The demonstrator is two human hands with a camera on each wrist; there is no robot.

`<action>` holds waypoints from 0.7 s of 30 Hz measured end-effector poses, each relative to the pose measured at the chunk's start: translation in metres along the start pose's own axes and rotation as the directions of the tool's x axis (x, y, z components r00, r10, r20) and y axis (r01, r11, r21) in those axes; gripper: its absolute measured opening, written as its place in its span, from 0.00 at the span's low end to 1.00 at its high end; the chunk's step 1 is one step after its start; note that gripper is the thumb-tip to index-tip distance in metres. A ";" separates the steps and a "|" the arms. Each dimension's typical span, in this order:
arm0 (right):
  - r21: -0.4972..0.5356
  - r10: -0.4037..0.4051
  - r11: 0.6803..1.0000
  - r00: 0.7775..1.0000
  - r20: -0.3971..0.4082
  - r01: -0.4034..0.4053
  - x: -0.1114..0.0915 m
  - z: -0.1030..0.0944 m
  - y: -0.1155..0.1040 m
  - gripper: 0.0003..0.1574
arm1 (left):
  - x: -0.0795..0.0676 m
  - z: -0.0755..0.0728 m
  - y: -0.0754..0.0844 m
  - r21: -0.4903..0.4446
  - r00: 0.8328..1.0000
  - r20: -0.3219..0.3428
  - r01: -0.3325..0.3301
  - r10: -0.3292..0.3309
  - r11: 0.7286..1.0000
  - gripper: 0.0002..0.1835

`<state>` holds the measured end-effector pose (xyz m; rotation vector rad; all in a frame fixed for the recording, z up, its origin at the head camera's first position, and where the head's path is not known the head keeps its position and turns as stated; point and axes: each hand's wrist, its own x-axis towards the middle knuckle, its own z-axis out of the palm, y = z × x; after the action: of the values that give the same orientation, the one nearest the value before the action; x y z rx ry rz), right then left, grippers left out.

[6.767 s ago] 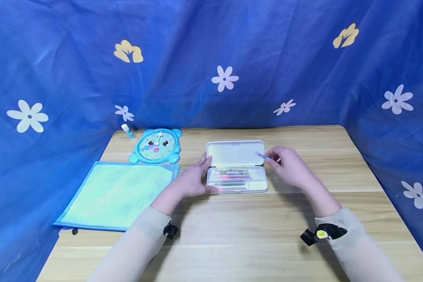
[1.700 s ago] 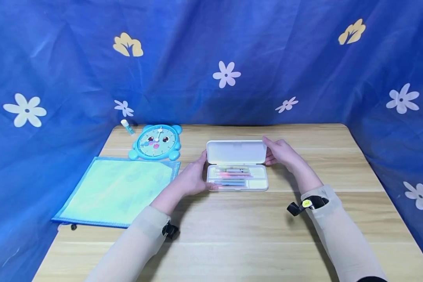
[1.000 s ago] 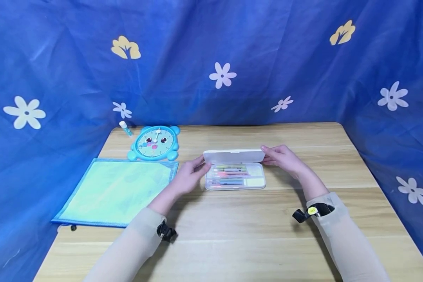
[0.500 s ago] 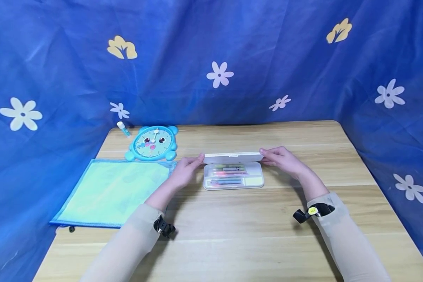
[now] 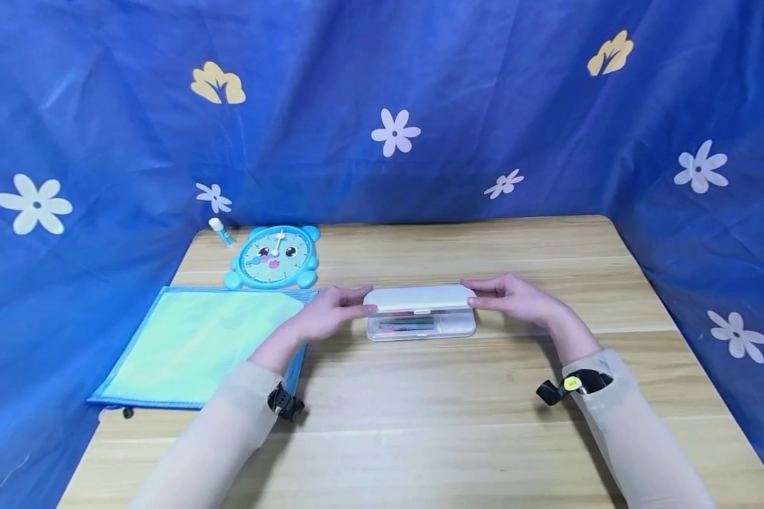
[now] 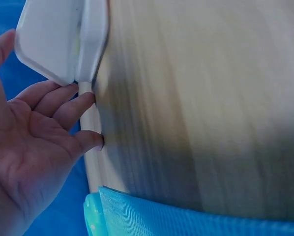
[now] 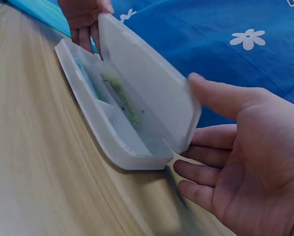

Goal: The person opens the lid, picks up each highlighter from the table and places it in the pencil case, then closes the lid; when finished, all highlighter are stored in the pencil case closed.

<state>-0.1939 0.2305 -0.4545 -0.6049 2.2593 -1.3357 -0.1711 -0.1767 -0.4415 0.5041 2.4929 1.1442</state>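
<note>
A white pencil case lies on the table, its lid tilted forward partway over the tray. Pens show through the gap at the front; in the right wrist view, a greenish pen and a white divider are inside. My left hand pinches the lid's left end between thumb and fingers. At the other end, my right hand holds the lid's right corner, thumb on the front edge and fingers behind. The left wrist view shows the left thumb at the lid's edge and the other fingers near the hinge.
Left of the case lies a blue-edged mesh pouch with a pale green sheet. Behind it are a blue toy clock with an animal face and a glue stick. A blue patterned curtain borders the wooden table.
Earlier my right hand held a pen over the case; it now grips the lid. My left hand moved from the tray's side up to the lid. The lid swung forward from standing open.
</note>
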 end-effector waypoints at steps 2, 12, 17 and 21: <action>-0.036 -0.010 0.999 1.000 0.007 0.010 0.000 0.001 0.001 0.42 | 0.000 0.002 0.000 0.063 1.000 0.002 0.001 -0.001 0.998 0.44; -0.152 -0.057 0.987 0.998 0.010 0.058 0.001 0.008 0.002 0.53 | -0.002 0.009 0.004 0.233 1.000 -0.009 -0.013 0.016 0.972 0.52; -0.228 -0.081 0.971 0.997 -0.012 0.076 0.000 0.013 0.001 0.56 | -0.001 0.012 0.001 0.304 0.998 -0.017 -0.050 0.057 0.951 0.53; -0.328 -0.078 0.942 0.997 -0.010 0.070 -0.004 0.019 0.000 0.59 | -0.002 0.015 0.000 0.336 0.998 0.001 -0.056 0.060 0.940 0.54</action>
<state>-0.1794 0.2191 -0.4620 -0.7962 2.5220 -1.0068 -0.1623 -0.1679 -0.4500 0.6672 2.7107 0.7393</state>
